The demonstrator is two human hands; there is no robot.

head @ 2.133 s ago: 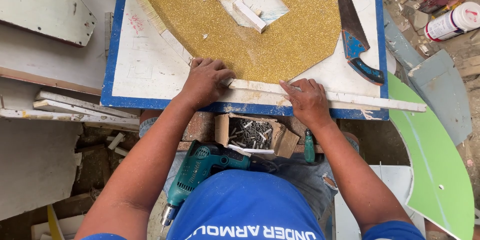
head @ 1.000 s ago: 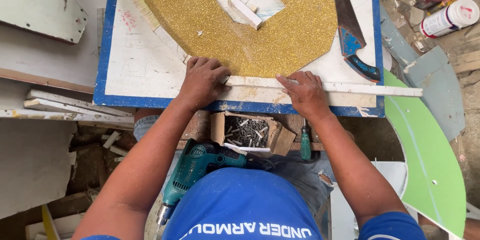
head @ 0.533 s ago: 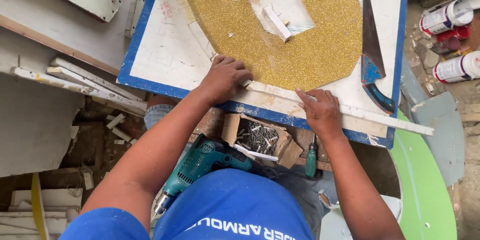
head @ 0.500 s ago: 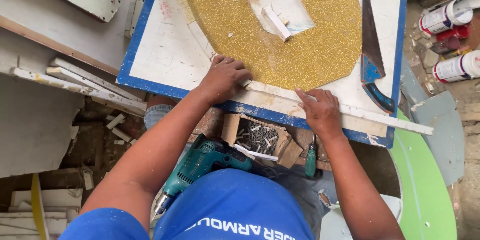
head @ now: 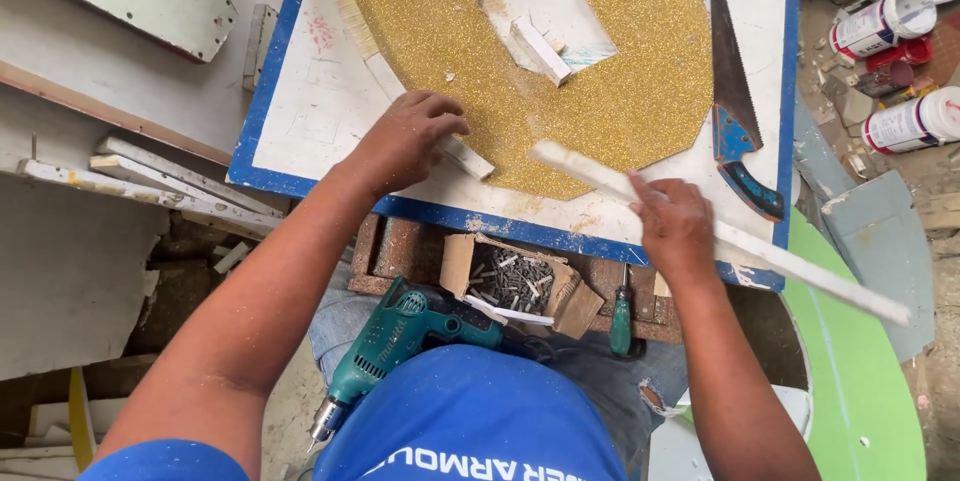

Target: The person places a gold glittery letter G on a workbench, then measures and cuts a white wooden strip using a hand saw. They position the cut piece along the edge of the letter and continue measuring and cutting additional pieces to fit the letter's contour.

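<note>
While gripped, white strip (head: 700, 226) past blue-edged board (head: 300, 91) rim

Dusty floor (head: 90, 271) littered with white offcuts (head: 150, 176)

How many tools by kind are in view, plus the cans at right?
Hand saw with blue handle: 1
Teal power drill: 1
Green-handled screwdriver: 1
White cylindrical cans with red ends: 2
Total: 5

Blue-edged white board (head: 310, 111) under gold cutout (head: 520, 71), handsaw (head: 735, 101)
</note>
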